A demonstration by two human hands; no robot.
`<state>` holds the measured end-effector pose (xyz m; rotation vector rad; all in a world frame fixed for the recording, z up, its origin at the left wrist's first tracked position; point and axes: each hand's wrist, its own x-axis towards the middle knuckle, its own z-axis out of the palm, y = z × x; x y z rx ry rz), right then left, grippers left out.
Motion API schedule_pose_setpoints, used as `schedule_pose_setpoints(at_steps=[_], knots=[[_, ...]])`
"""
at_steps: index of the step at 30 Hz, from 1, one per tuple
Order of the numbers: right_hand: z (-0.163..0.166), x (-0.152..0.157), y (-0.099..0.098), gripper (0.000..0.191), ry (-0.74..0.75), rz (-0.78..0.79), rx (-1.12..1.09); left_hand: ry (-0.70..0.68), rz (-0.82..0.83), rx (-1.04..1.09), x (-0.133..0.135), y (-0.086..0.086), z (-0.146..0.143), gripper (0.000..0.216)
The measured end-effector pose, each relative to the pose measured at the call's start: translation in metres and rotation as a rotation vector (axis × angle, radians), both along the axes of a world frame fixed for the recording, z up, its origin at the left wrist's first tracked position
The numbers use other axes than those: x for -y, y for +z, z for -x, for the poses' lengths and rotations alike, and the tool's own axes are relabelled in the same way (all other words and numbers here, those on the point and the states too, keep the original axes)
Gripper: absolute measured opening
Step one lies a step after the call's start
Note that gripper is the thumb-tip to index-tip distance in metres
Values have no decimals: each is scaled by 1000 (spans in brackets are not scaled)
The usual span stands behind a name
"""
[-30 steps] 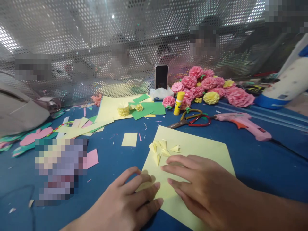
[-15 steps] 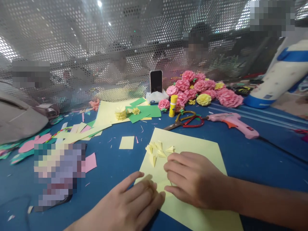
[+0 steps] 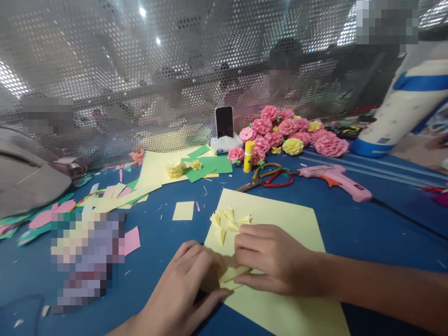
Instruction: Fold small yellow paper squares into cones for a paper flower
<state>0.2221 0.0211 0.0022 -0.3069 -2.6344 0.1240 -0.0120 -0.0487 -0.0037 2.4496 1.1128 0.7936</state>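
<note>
A large pale yellow paper sheet [image 3: 280, 219] lies on the blue table in front of me. Several small folded yellow paper cones [image 3: 227, 220] sit on its upper left part. My left hand [image 3: 189, 284] and my right hand [image 3: 269, 259] meet at the sheet's left edge, fingers curled and pinching a small folded yellow paper piece [image 3: 233, 274] between them. A small yellow paper square [image 3: 183, 211] lies loose on the table to the left of the sheet.
Scissors [image 3: 269, 178], a pink glue gun [image 3: 332, 179], a glue stick [image 3: 248, 156], a standing phone [image 3: 224, 122] and pink and yellow paper flowers [image 3: 290, 133] lie beyond the sheet. Paper scraps and sheets [image 3: 157, 168] spread left. A perforated metal screen [image 3: 140, 70] backs the table, people behind.
My fingers have gone from lying flat on the sheet to curling in and pinching a small folded yellow piece. Both hands have drawn closer together.
</note>
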Motion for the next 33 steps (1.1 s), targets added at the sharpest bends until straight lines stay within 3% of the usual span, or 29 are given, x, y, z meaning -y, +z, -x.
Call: schedule_pose_setpoints(at_steps=[3,9,11,14,18,24,29,33], knots=[[1,3,1,30,39,65,-70,154,180,62,-1,-1,-5,19],[0,12,4,6,-146,656,-136,231,284,255,-4,0,-9,26],[1,13,6,5,-204,750,-103,238,315,383,-5,2,-10,22],[3,13,7,18,-200,594,-52,262,313,481,-7,3,-11,20],[4,9,2,16,-184,381,10,293,241,300,-8,0,-9,32],[2,3,1,13,-181,409,32,266,177,34,-10,-1,-4,19],[5,1,4,22,-207,453,84,293,245,71,-14,3,-6,22],[4,-1,1,21,-160,377,83,279,345,95,-15,6,-6,23]])
